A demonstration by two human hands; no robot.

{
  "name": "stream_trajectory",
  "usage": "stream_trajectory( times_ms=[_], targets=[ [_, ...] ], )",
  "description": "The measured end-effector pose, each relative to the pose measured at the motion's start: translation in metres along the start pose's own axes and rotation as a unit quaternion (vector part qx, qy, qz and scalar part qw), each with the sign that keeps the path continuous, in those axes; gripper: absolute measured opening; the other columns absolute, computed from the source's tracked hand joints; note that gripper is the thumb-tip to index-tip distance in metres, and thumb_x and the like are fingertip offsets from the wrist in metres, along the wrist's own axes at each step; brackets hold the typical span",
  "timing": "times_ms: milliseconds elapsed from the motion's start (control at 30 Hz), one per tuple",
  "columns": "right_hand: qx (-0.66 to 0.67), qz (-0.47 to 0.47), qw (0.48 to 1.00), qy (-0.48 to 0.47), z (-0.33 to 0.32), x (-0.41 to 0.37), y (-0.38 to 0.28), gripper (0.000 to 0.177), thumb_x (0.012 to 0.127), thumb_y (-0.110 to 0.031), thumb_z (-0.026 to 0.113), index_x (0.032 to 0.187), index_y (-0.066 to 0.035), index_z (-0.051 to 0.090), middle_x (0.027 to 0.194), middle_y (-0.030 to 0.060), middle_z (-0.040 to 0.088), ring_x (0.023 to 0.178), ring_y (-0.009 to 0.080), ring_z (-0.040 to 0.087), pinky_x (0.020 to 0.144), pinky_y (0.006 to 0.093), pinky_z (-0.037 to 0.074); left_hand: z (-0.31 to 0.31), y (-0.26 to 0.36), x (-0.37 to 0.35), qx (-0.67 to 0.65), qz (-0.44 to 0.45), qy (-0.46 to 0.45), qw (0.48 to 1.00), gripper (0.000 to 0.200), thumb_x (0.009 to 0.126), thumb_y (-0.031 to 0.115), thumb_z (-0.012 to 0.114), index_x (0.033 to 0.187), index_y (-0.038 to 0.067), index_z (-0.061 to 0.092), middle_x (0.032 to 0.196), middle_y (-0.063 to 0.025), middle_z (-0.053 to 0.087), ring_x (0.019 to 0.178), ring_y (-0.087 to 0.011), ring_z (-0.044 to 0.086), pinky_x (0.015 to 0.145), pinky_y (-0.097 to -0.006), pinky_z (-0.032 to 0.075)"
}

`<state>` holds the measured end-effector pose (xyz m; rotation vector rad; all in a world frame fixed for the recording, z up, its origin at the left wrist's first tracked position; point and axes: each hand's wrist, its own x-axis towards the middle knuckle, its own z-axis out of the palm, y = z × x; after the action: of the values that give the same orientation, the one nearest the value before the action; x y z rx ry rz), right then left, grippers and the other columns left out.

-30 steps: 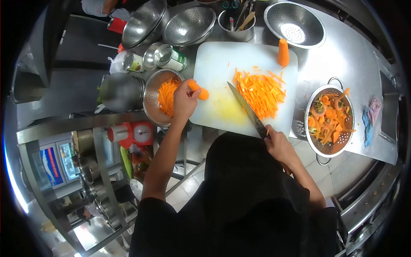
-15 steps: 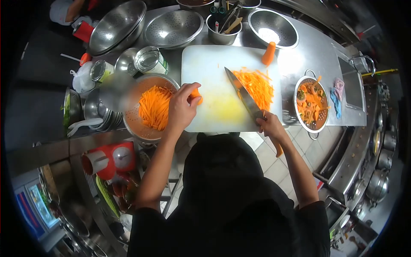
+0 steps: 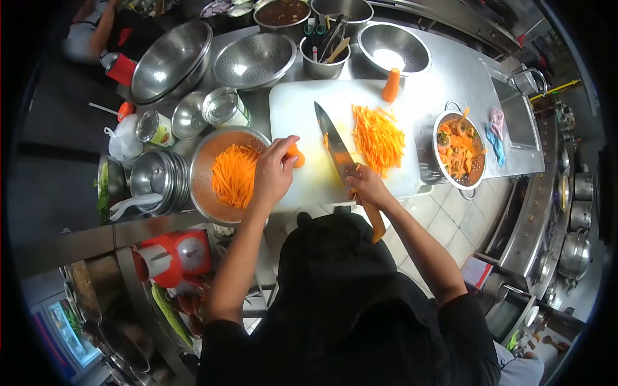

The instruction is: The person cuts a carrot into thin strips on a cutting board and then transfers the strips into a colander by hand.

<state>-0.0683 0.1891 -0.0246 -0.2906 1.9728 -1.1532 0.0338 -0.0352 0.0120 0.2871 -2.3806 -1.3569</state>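
Observation:
My right hand (image 3: 370,186) is closed round the wooden handle of a kitchen knife (image 3: 329,136). Its broad blade lies slanted over the white cutting board (image 3: 290,106), with a carrot shred on the blade. At the board's left edge, my left hand (image 3: 275,172) has its fingers closed on a short carrot piece (image 3: 295,156), partly hidden by them. A pile of carrot shreds (image 3: 378,140) lies right of the knife. One cut carrot (image 3: 390,85) rests at the board's far right corner. Beside my left hand, a colander (image 3: 201,157) holds more carrot shreds (image 3: 233,175).
A second colander (image 3: 479,168) with carrot peelings stands to the right, near a sink (image 3: 515,106) and cloths (image 3: 496,135). Behind the board are a utensil pot (image 3: 322,68) and empty metal colanders (image 3: 254,61). Cans (image 3: 225,108) and stacked bowls (image 3: 154,177) sit left. Another person's arm (image 3: 103,29) shows at upper left.
The knife has moved left, away from the shred pile and closer to the carrot piece in my left hand. My head view has shifted slightly. The other person's arm has moved.

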Motion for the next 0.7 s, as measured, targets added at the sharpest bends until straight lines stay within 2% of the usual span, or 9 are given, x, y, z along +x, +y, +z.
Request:
stream_trajectory(
  times_ms=[100,233,300,333,367,467,533,667,700],
  targets=[
    [0.104,-0.024,0.994,-0.005,-0.022,0.008,0.02,0.024,0.087,-0.01,0.051,0.104,0.008,0.05,0.066,0.0148,0.062,0.048,0.0202,0.06,0.046,0.0328,0.049,0.007,0.002,0.002,0.059,0.021,0.023,0.998,0.036,0.079,-0.009,0.061,0.113,0.003,0.06,0.1,-0.0139,0.064,0.083,-0.0284,0.065,0.07,-0.0332,0.051],
    [-0.013,0.013,0.998,0.058,-0.053,-0.014,0.021,0.023,0.088,-0.009,0.051,0.108,0.002,0.051,0.069,0.0129,0.062,0.05,0.0177,0.06,0.044,0.03,0.047,0.027,0.015,0.005,0.049,-0.002,0.061,0.997,0.036,0.078,-0.01,0.062,0.112,0.002,0.06,0.102,-0.0154,0.066,0.088,-0.0295,0.066,0.073,-0.0343,0.054],
    [-0.141,-0.12,0.977,0.102,-0.057,-0.017,0.036,0.028,0.087,-0.008,0.052,0.113,0.002,0.05,0.066,0.0167,0.062,0.054,0.0253,0.063,0.05,0.036,0.049,0.038,0.023,0.006,0.044,-0.038,0.078,0.995,0.037,0.078,-0.009,0.064,0.113,0.002,0.06,0.101,-0.0156,0.066,0.084,-0.0293,0.067,0.072,-0.0336,0.054],
    [-0.183,-0.167,0.962,0.11,-0.054,-0.024,0.027,0.032,0.085,-0.006,0.053,0.115,0.003,0.049,0.066,0.0224,0.061,0.062,0.0353,0.065,0.058,0.0424,0.049,0.041,0.023,0.004,0.052,-0.047,0.078,0.994,0.037,0.078,-0.009,0.064,0.113,0.002,0.06,0.101,-0.0156,0.066,0.084,-0.0293,0.067,0.072,-0.0336,0.054],
    [-0.146,-0.158,0.974,0.076,-0.052,-0.033,0.013,0.025,0.082,-0.003,0.053,0.106,0.004,0.05,0.076,0.0319,0.06,0.075,0.0491,0.06,0.07,0.0528,0.047,0.043,0.021,0.001,0.067,-0.055,0.097,0.992,0.037,0.078,-0.009,0.064,0.114,0.001,0.06,0.101,-0.0155,0.066,0.082,-0.0279,0.067,0.071,-0.0329,0.054],
    [-0.133,-0.152,0.979,-0.019,-0.054,-0.035,0.011,0.025,0.082,-0.005,0.055,0.105,0.003,0.05,0.077,0.0316,0.061,0.08,0.049,0.06,0.073,0.0532,0.047,0.044,0.026,-0.008,0.096,-0.084,0.119,0.985,0.036,0.079,-0.008,0.064,0.114,0.0,0.06,0.101,-0.015,0.067,0.079,-0.0251,0.067,0.07,-0.0316,0.053],
    [-0.184,-0.137,0.969,-0.087,-0.055,-0.026,0.028,0.026,0.083,-0.007,0.057,0.106,0.001,0.05,0.078,0.0314,0.061,0.082,0.049,0.06,0.075,0.0533,0.046,0.041,0.029,-0.016,0.12,-0.102,0.123,0.98,0.034,0.08,-0.008,0.064,0.113,0.0,0.06,0.099,-0.0129,0.067,0.075,-0.0215,0.067,0.068,-0.0297,0.052],
    [-0.151,-0.074,0.985,-0.04,-0.072,-0.025,0.05,0.027,0.083,-0.008,0.057,0.108,0.0,0.05,0.08,0.0333,0.06,0.083,0.0509,0.058,0.076,0.0563,0.044,0.04,0.019,-0.03,0.109,-0.119,0.127,0.979,0.039,0.078,-0.01,0.065,0.115,0.002,0.059,0.104,-0.0141,0.065,0.084,-0.0228,0.066,0.071,-0.0292,0.051],
    [-0.151,-0.073,0.985,-0.036,-0.077,-0.027,0.052,0.027,0.083,-0.008,0.057,0.108,0.0,0.05,0.08,0.0333,0.06,0.083,0.0509,0.058,0.076,0.0563,0.044,0.039,0.026,-0.028,0.145,-0.102,0.127,0.976,0.04,0.079,-0.008,0.063,0.118,0.001,0.058,0.111,-0.0154,0.063,0.094,-0.0258,0.063,0.079,-0.0327,0.05]
  ],
)
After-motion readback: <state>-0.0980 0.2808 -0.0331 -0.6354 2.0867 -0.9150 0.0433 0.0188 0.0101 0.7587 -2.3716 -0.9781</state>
